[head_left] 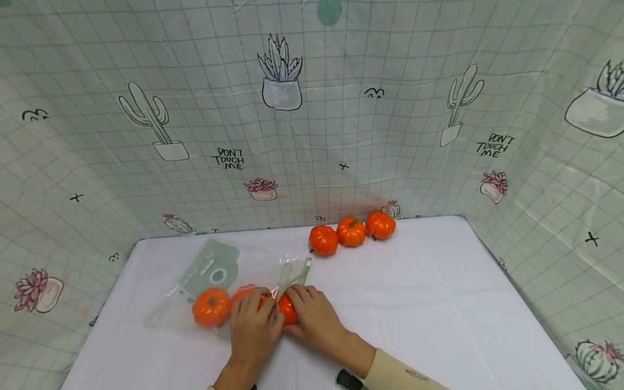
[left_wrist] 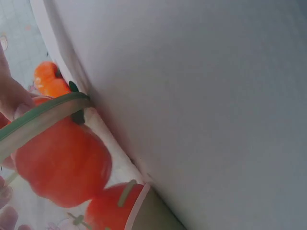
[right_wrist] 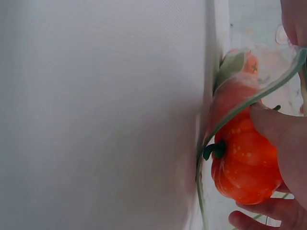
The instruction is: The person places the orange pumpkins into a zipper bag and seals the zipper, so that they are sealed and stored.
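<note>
A clear zip bag (head_left: 258, 262) with a green bear print lies on the white table, its mouth toward the right. Inside are small orange pumpkins, one (head_left: 212, 307) at the left and another (head_left: 244, 291) partly covered by my left hand (head_left: 255, 325). That hand grips the bag near its mouth, the thumb by the green zip strip (left_wrist: 43, 115). At the opening, my right hand (head_left: 319, 319) holds a glossy orange pumpkin (right_wrist: 244, 163) between thumb and fingers. Its green stem (right_wrist: 214, 150) points toward the bag's edge, and the green strip runs across its upper side.
Three more orange pumpkins stand in a row at the table's back edge: a left one (head_left: 323, 240), a middle one (head_left: 351, 232) and a right one (head_left: 381, 225). Behind them hangs a checked curtain (head_left: 312, 135) with plant drawings. A black object (head_left: 348, 379) shows beside the right sleeve.
</note>
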Available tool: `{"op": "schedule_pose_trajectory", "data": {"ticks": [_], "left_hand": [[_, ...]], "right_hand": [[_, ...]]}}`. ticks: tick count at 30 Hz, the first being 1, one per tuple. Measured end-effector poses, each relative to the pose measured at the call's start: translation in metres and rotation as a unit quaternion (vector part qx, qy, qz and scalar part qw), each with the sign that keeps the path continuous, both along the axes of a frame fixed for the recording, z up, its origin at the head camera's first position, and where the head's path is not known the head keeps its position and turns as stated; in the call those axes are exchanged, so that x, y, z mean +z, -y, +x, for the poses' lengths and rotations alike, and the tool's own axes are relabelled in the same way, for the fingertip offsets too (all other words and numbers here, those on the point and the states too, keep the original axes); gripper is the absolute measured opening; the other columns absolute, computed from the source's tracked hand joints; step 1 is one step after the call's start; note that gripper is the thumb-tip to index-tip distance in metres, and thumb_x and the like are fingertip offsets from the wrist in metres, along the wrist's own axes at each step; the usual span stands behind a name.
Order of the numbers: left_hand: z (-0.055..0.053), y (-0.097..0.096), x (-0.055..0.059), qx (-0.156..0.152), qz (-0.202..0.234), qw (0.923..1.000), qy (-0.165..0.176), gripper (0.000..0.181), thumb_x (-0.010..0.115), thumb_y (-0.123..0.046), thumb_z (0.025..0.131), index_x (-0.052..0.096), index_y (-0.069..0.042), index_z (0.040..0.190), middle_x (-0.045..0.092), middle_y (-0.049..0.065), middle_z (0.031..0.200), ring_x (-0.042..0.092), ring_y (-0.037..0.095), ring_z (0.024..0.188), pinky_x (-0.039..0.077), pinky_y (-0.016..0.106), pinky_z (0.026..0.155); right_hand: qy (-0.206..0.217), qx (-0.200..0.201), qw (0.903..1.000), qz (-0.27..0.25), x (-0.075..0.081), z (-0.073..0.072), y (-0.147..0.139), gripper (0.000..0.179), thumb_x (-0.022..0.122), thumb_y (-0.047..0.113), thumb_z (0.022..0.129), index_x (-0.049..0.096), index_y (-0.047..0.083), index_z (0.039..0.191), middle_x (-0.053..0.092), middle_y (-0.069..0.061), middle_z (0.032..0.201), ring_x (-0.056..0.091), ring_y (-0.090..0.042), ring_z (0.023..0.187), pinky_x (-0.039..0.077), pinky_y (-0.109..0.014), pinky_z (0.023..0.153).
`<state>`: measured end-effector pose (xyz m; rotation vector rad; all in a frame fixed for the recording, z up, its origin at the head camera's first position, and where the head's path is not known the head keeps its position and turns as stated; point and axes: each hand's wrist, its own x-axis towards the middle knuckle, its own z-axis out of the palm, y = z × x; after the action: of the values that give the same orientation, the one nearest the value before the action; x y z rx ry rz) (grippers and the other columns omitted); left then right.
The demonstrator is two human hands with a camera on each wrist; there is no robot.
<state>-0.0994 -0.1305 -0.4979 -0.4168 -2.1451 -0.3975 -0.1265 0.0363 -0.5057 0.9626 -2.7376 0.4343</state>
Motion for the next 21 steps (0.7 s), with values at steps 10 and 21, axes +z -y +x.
{"op": "schedule_pose_trajectory", "data": {"ticks": [10, 21], "left_hand": [[0.001, 0.000, 0.000, 0.008, -0.004, 0.9999, 0.015, 0.005, 0.070, -0.008, 0.074, 0.070, -0.005, 0.077, 0.066, 0.010, 0.094, 0.062, 0.029, 0.079, 0.049, 0.044, 0.069], [0.000, 0.000, 0.000, 0.006, -0.001, 0.9999, 0.012, 0.005, 0.069, -0.009, 0.074, 0.070, -0.005, 0.077, 0.066, 0.010, 0.093, 0.062, 0.029, 0.079, 0.049, 0.045, 0.069]], "right_hand": [[0.036, -0.005, 0.9993, 0.004, -0.003, 0.000, -0.003, 0.077, 0.082, 0.048, 0.089, 0.055, 0.005, 0.147, 0.063, -0.013, 0.140, 0.062, -0.029, 0.124, 0.055, -0.045, 0.102], [0.025, -0.012, 0.9993, -0.023, -0.002, 0.003, -0.005, 0.070, 0.082, 0.041, 0.090, 0.057, 0.002, 0.143, 0.071, -0.008, 0.130, 0.065, -0.027, 0.114, 0.054, -0.042, 0.101]]}}
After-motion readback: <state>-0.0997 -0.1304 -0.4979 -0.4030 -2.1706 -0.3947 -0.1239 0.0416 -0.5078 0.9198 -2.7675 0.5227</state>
